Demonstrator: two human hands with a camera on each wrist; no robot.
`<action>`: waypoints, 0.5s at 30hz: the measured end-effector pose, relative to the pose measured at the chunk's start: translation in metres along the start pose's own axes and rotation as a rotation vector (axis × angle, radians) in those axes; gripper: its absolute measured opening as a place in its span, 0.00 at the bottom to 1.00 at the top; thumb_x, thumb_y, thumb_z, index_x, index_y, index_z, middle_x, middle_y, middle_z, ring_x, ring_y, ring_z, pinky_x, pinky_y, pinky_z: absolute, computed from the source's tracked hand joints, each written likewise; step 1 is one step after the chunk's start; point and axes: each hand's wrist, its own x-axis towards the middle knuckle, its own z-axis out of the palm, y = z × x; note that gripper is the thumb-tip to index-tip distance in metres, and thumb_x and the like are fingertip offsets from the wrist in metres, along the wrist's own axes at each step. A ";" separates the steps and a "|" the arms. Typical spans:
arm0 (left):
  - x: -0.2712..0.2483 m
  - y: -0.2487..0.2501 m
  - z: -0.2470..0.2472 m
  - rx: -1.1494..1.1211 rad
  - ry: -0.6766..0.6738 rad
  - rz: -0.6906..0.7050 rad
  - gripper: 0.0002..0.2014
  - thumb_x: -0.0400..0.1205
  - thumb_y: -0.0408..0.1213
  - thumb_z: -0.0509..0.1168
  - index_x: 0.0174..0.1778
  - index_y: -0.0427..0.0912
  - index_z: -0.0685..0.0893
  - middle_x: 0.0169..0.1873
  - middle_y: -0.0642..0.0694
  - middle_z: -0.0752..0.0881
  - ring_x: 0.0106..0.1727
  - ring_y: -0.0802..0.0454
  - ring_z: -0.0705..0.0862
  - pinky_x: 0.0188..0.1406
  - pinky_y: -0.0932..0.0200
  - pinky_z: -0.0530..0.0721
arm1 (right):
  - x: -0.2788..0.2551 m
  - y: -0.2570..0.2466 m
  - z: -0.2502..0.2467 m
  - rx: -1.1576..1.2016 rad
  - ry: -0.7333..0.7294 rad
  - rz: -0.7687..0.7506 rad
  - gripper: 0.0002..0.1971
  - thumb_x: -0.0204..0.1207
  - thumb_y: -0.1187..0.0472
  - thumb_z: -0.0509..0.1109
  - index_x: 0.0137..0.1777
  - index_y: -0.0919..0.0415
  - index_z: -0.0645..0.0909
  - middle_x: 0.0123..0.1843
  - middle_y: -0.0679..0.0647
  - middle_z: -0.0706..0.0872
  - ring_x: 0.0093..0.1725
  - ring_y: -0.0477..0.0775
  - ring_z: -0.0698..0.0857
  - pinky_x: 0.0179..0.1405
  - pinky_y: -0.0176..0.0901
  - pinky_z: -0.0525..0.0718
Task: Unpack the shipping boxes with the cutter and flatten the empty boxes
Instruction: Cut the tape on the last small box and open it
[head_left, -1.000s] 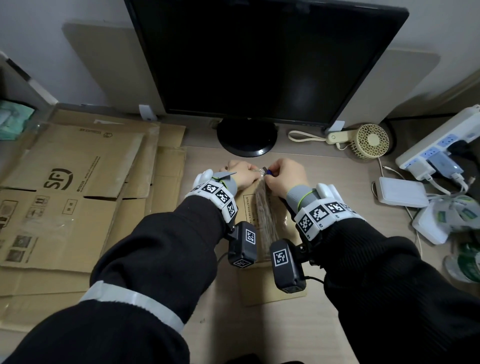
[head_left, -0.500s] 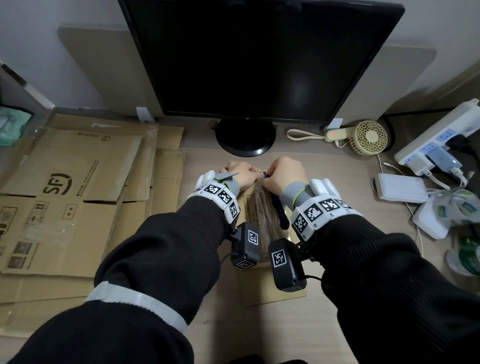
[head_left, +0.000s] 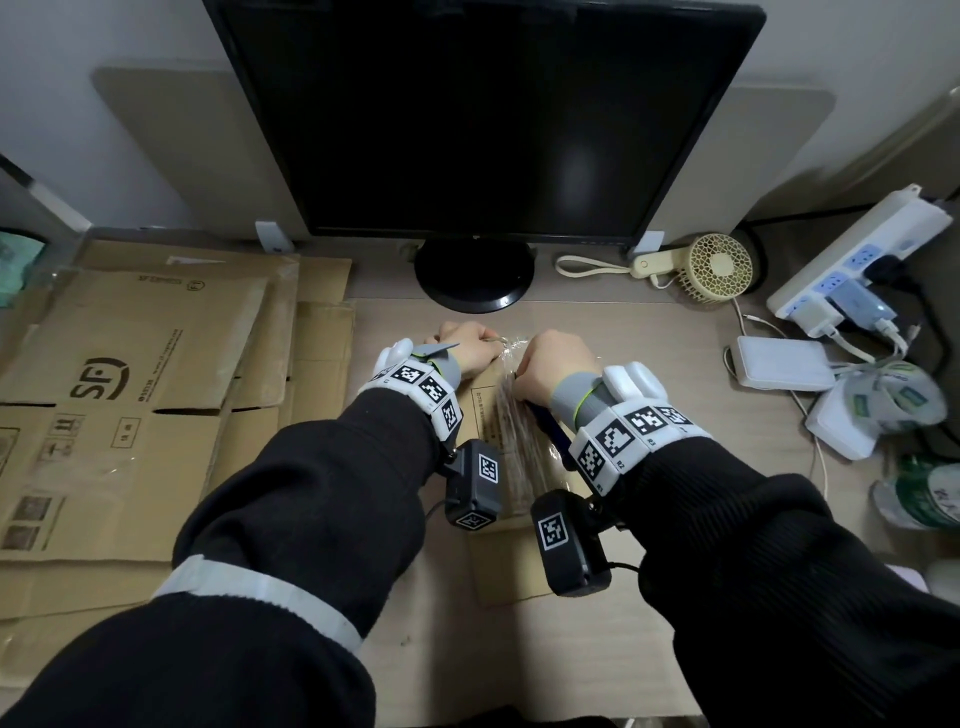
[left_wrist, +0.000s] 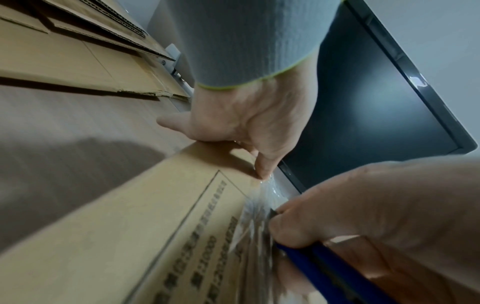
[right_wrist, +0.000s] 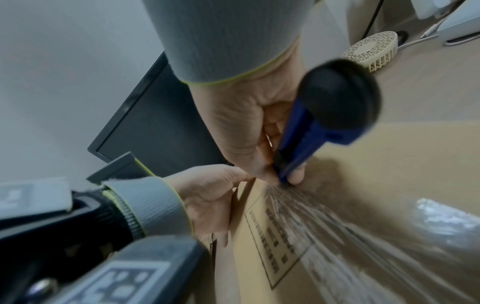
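Note:
A small cardboard box (head_left: 485, 415) with printed text lies on the desk before the monitor, clear tape (right_wrist: 324, 222) running along its top seam. My left hand (head_left: 467, 348) grips the box's far left end, thumb on top and fingers (left_wrist: 259, 164) curled over the edge. My right hand (head_left: 550, 364) grips a blue cutter (right_wrist: 306, 131) with a black butt. Its tip sits on the tape at the far end of the box (left_wrist: 130, 226). The blade itself is hidden by the fingers. In the head view the cutter handle (head_left: 545, 426) shows below my right wrist.
Flattened cardboard boxes (head_left: 130, 389) are stacked on the left of the desk. The monitor stand (head_left: 472, 275) sits just beyond the hands. A handheld fan (head_left: 717, 267), power strip (head_left: 857, 249), white power bank (head_left: 779, 364) and cables crowd the right side.
My right hand has shifted slightly toward me with the cutter, whose handle now shows below the wrist. The left hand keeps its hold on the box end.

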 end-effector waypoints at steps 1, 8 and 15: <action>-0.001 0.001 0.000 -0.008 0.003 -0.002 0.15 0.81 0.51 0.63 0.62 0.56 0.83 0.72 0.42 0.72 0.70 0.38 0.73 0.74 0.45 0.70 | -0.003 0.000 0.000 -0.030 -0.003 -0.004 0.07 0.75 0.60 0.67 0.38 0.61 0.80 0.36 0.55 0.81 0.40 0.59 0.79 0.37 0.41 0.74; -0.002 0.002 0.005 -0.108 0.014 -0.035 0.09 0.79 0.51 0.64 0.52 0.57 0.83 0.68 0.45 0.73 0.67 0.41 0.75 0.73 0.45 0.71 | -0.026 0.012 0.006 -0.135 -0.068 -0.045 0.10 0.76 0.60 0.68 0.35 0.61 0.75 0.31 0.55 0.75 0.39 0.59 0.78 0.38 0.42 0.75; -0.004 0.005 -0.012 -0.169 0.219 -0.065 0.10 0.86 0.42 0.57 0.55 0.49 0.83 0.71 0.38 0.70 0.68 0.35 0.72 0.63 0.51 0.72 | -0.019 0.027 0.008 -0.005 0.086 -0.126 0.10 0.75 0.62 0.67 0.54 0.56 0.85 0.52 0.56 0.88 0.53 0.60 0.85 0.45 0.42 0.80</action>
